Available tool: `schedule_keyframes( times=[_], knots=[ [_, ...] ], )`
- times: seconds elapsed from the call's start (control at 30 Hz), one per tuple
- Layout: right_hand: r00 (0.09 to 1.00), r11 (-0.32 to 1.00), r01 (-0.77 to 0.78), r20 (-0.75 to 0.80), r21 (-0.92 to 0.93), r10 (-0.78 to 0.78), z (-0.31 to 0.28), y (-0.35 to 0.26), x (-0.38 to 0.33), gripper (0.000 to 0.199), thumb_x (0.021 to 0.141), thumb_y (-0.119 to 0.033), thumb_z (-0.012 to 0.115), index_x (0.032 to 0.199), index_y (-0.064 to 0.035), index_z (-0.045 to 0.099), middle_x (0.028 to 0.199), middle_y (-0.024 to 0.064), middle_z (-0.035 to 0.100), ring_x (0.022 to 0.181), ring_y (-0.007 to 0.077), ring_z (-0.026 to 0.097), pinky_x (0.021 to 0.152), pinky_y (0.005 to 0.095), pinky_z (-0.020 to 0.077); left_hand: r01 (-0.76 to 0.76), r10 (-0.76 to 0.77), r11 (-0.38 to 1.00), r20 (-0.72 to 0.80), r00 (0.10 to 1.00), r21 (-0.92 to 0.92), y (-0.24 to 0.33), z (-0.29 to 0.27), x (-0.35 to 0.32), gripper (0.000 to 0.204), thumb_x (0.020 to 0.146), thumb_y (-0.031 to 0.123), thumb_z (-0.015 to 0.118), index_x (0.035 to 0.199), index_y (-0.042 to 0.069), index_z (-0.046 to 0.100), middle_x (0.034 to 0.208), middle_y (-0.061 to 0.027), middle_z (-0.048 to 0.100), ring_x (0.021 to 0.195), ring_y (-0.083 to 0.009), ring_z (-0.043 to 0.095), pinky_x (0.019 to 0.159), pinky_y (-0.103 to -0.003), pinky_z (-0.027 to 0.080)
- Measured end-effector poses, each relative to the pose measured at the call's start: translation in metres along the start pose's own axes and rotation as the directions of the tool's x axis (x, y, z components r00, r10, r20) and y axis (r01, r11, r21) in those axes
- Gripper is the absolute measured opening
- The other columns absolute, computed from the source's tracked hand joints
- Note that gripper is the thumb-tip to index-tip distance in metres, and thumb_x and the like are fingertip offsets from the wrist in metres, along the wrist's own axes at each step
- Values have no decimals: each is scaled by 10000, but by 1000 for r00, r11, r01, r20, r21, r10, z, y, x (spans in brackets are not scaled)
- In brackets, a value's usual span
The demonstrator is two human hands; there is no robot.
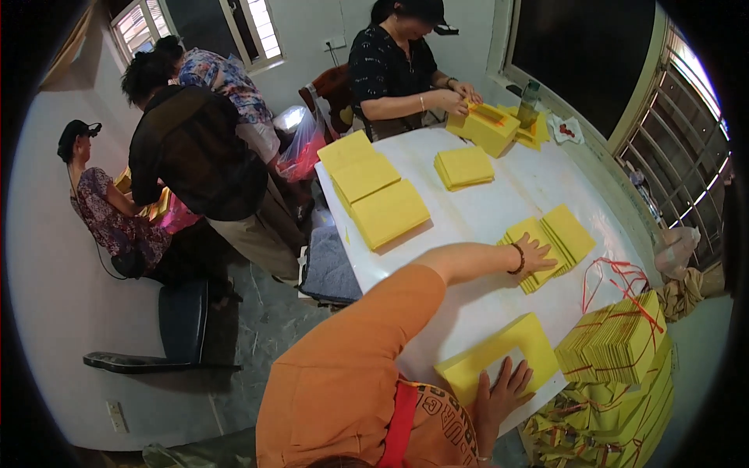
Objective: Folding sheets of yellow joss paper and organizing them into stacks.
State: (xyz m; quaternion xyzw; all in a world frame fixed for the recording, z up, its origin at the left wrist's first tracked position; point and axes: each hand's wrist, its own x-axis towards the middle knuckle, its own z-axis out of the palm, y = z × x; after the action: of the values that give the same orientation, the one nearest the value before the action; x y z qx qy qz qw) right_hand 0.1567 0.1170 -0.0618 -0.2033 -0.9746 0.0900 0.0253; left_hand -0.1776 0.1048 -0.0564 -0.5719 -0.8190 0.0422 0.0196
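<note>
My left arm, in an orange sleeve with a beaded bracelet at the wrist, stretches across the table. My left hand (534,253) lies with spread fingers on top of a stack of yellow paper pieces (521,230). A second yellow stack (568,234) stands right against it. Close to my body, my right hand (503,388) rests open, fingers apart, on a large yellow paper block or box (468,360). A pale patch (511,357) shows on its top beside my fingers; I cannot make out what it is.
The white-covered table (437,226) also bears yellow stacks (388,210) at left and a smaller one (465,168). Red-tied bundles (612,339) stand at right. Across the table a person (398,70) handles a yellow box (488,131) near a bottle (529,100). A black chair (183,324) is left.
</note>
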Motion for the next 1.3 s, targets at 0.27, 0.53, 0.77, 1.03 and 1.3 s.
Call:
schedule_keyframes(
  times=[0.27,0.53,0.77,1.03,1.3],
  knots=[
    [1000,1000,-27,14,-17,27,1,3,-1,607,851,-464,500,1372,-182,374,1466,138,244,1383,321,154,1022,668,65,-544,360,774,-480,800,-325,129,-43,-126,528,700,340,660,1177,164,516,1094,-100,525,929,-264,545,719,-446,432],
    [960,894,217,-251,392,-123,17,29,5,526,838,-361,587,1289,-109,486,1390,232,345,1307,415,277,1069,521,171,-531,307,707,-474,825,-467,162,21,-183,662,699,447,680,1277,191,483,1328,-173,402,1202,-371,385,965,-505,310],
    [972,629,36,-173,777,157,-19,41,-36,262,806,-112,609,1067,-94,614,1095,98,615,1168,324,488,940,394,392,-487,411,823,-287,865,-291,149,-2,-190,607,813,408,589,1335,152,412,1388,-118,374,1262,-291,351,1026,-470,249],
    [918,659,94,-321,746,232,14,36,-58,239,789,-64,633,1027,-77,620,1059,69,629,1171,291,488,966,369,388,-569,500,761,-278,820,-311,146,-19,-186,626,795,460,596,1287,99,456,1319,-127,424,1186,-287,392,990,-440,267],
    [922,598,121,-314,792,228,19,40,-55,239,791,-46,632,1027,-83,623,1069,42,624,1197,271,456,995,361,361,-707,592,634,-391,705,-313,148,-22,-184,396,724,241,693,1050,42,589,1009,-82,573,868,-231,537,741,-333,449]
  ],
)
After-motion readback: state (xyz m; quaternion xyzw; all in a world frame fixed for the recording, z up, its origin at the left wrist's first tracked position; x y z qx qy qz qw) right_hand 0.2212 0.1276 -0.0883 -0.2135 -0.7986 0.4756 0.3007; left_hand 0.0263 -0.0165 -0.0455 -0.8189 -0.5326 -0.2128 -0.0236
